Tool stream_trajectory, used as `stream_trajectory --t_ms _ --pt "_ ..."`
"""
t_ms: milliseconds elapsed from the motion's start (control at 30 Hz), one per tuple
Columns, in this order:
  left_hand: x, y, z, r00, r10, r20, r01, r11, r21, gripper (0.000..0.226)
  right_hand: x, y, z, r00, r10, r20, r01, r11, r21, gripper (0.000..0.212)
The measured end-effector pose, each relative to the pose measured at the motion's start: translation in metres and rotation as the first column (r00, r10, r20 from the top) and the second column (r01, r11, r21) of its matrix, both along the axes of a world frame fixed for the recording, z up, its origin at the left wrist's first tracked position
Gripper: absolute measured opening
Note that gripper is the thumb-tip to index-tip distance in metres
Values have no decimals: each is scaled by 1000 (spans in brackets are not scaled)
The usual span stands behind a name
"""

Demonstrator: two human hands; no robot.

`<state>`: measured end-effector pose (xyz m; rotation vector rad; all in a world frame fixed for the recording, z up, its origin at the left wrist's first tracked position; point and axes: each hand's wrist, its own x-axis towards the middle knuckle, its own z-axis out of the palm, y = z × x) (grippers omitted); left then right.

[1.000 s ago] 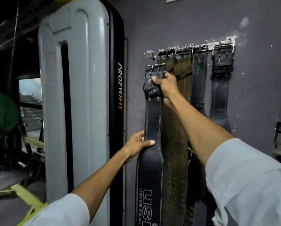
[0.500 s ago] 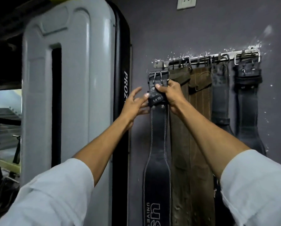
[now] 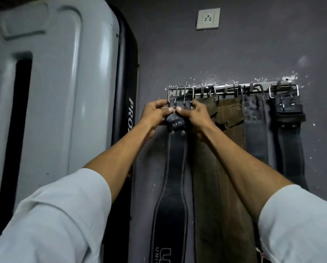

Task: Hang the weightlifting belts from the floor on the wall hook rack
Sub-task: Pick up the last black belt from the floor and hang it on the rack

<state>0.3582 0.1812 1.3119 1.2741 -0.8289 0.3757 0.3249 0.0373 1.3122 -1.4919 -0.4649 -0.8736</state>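
A black leather belt (image 3: pixel 175 168) with white stitching hangs down the wall, its steel buckle (image 3: pixel 180 94) raised against the left end of the metal hook rack (image 3: pixel 229 90). My left hand (image 3: pixel 156 114) and my right hand (image 3: pixel 194 115) both pinch the belt's top just under the buckle, thumbs meeting at the middle. Whether the buckle sits over a hook is hidden. Two brown belts (image 3: pixel 229 118), a grey belt (image 3: pixel 254 130) and another black belt (image 3: pixel 289 141) hang from the rack to the right.
A tall grey and black gym machine housing (image 3: pixel 64 92) stands close on the left, almost touching the rack's end. A white wall socket (image 3: pixel 208 19) sits above the rack. The wall is dark purple with chipped paint near the rack.
My left hand rose from the belt's lower body to its top and now grips beside my right hand. The buckle has gone up from below the rack to the rack's left end.
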Motion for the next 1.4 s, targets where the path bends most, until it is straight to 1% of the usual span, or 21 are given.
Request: stream_trajectory --t_ms 67,167,200,233,300,400,567,667,733,800,867,933,1000,1067,1133,1200,1300,1400 --pt "11 -9 4 999 48 9 -48 998 -35 38 15 -4 6 999 -48 -6 48 999 -7 43" --pt "30 -23 16 993 116 24 -112 986 -123 23 32 -3 23 991 -128 41 128 992 7 80" --pt "37 -28 21 992 122 22 -117 981 -156 22 41 -4 29 983 -170 73 171 985 -1 84" --pt "44 -32 27 992 126 21 -120 975 -187 23 46 -5 36 971 -216 98 219 976 -16 82" --pt "55 -38 38 990 143 17 -135 965 -226 33 55 -7 48 946 -293 140 301 952 -45 75" --pt "67 -43 47 986 166 35 -152 955 -254 38 68 -14 61 908 -370 198 395 913 -106 54" --pt "71 -48 57 977 198 84 -163 936 -312 39 59 -16 70 918 -326 227 358 926 -120 48" --pt "74 -51 59 969 225 107 -182 932 -312 40 60 -20 74 921 -311 236 346 930 -125 39" --pt "75 -51 57 967 230 108 -188 935 -300 39 59 -20 71 914 -322 248 361 923 -134 34" --pt "77 -50 55 968 228 100 -191 938 -291 37 60 -19 70 889 -368 274 414 901 -133 29" --pt "79 -47 52 971 215 107 -177 941 -289 34 55 -21 66 843 -446 300 503 852 -146 23" --pt "79 -44 48 971 215 106 -177 941 -287 32 48 -22 61 803 -527 279 585 786 -198 41" --pt "79 -41 43 975 210 79 -179 942 -283 27 46 -22 55 775 -591 225 632 718 -291 54" --pt "80 -38 43 983 180 46 -160 946 -281 22 46 -18 53 754 -632 176 647 670 -365 58" --pt "83 -37 47 983 185 17 -174 950 -260 22 43 -12 57 739 -661 129 646 641 -414 57" --pt "85 -38 53 977 211 -8 -207 950 -235 24 40 -7 63 742 -667 67 621 646 -444 56" --pt "84 -43 61 968 250 -22 -249 944 -216 24 35 0 71 765 -643 -27 567 693 -445 53" --pt "84 -44 64 932 362 33 -348 915 -206 33 30 2 76 747 -661 -65 566 685 -459 46"
